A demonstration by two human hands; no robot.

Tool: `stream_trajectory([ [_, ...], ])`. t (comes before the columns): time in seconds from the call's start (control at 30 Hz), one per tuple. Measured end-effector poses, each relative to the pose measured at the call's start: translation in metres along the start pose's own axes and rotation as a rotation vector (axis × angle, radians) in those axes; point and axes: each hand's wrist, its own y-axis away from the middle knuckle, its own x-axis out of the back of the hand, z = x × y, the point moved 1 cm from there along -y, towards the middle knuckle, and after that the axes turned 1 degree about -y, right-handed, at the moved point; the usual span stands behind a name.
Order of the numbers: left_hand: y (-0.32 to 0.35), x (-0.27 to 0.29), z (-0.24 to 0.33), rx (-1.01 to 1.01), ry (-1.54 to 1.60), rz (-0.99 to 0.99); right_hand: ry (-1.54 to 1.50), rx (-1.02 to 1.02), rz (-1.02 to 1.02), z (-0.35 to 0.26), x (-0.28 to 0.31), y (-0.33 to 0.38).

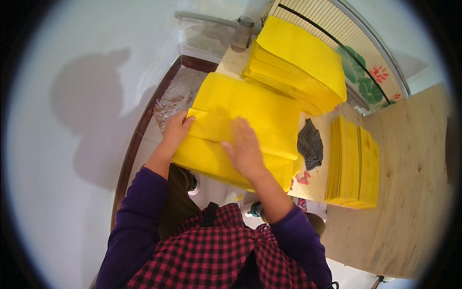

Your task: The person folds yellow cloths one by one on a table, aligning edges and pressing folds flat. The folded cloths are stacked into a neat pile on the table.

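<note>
A large yellow paper sheet (250, 103) lies on the wooden table (409, 183) in front of me, its near part folded over into a band across the middle. My left hand (177, 126) holds the left end of that folded band at the sheet's edge. My right hand (245, 147) lies flat on the fold with fingers spread, slightly blurred. Both sleeves are purple.
A tall stack of yellow sheets (298, 62) sits at the back of the table. A stack of folded yellow pieces (353, 164) lies to the right, with a dark grey cloth (310, 144) between it and the sheet. Crinkled clear plastic (175, 96) lies left of the table.
</note>
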Motion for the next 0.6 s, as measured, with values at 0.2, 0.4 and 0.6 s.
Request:
stream_trajectory([
  [0.2,-0.001,0.004,0.005,0.014,-0.035,-0.041,0.093,-0.234,-0.242,-0.026,-0.045,-0.025],
  [0.4,0.000,0.001,0.005,-0.048,-0.041,0.011,0.330,-0.494,-0.238,0.040,-0.016,0.016],
  [0.6,0.000,0.005,0.013,0.050,-0.077,-0.056,0.323,-0.711,-0.215,0.078,0.009,0.041],
])
